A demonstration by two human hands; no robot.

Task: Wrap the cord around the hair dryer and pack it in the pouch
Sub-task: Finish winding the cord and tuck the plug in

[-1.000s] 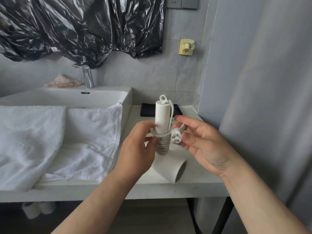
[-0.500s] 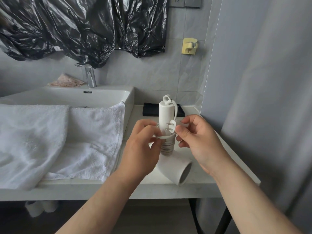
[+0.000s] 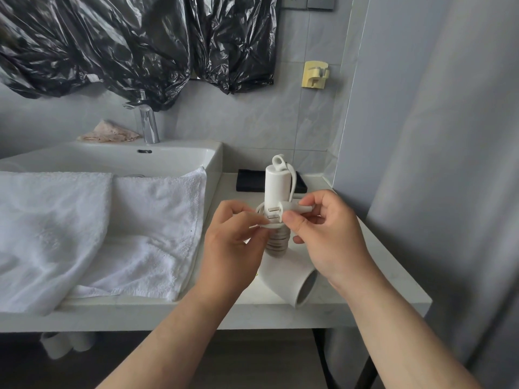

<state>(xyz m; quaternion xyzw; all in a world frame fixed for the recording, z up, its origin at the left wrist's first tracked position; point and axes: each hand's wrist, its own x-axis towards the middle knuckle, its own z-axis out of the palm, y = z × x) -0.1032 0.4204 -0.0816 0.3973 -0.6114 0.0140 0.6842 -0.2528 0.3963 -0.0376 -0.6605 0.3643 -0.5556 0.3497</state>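
Observation:
A white hair dryer stands handle-up on the counter, its barrel pointing down toward me. The white cord is coiled several times around the lower handle. My left hand pinches the top loop of the cord beside the handle. My right hand holds the white plug against the handle, its metal prongs facing left. A dark flat pouch lies on the counter behind the dryer, partly hidden by it.
A white sink with a chrome tap sits to the left, white towels draped over its front. Grey wall stands close on the right. The white counter ends at its front edge near me.
My right hand has brought the plug from the right side in against the handle, above the coils. My left hand stays on the cord.

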